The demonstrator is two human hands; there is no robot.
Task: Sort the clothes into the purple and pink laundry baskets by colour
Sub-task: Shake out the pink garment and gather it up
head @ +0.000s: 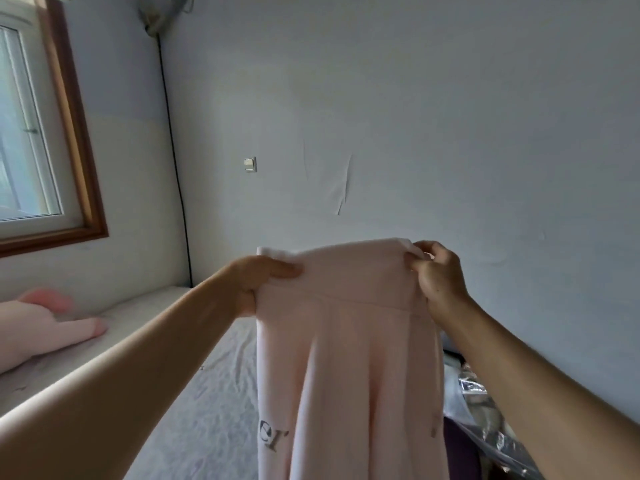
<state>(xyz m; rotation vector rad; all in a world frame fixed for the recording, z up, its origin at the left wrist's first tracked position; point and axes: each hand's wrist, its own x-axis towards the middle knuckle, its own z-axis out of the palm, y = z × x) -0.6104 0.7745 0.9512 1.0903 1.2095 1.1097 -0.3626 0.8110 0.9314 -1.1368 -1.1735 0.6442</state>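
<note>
**Pale pink garment held up, baskets out of sight**

The pale pink garment [349, 341] is hanging at six o'clock in the view, its waistband stretched between both hands. The left hand [258, 285] is gripping the band's nine o'clock end; the right hand [438, 278] is pinching the three o'clock corner. Neither basket is showing (so the drop would be blind). In this dim light the pink is reading washed-out and may get misjudged. A one-handed release could let it slide onto the bed [214, 393].

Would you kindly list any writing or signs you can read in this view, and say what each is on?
Pale pink garment, held up by left hand and right hand: grey printed letters near its lower left, seen reversed through the fabric and partly hidden; not readable.
No other text visible.
</note>
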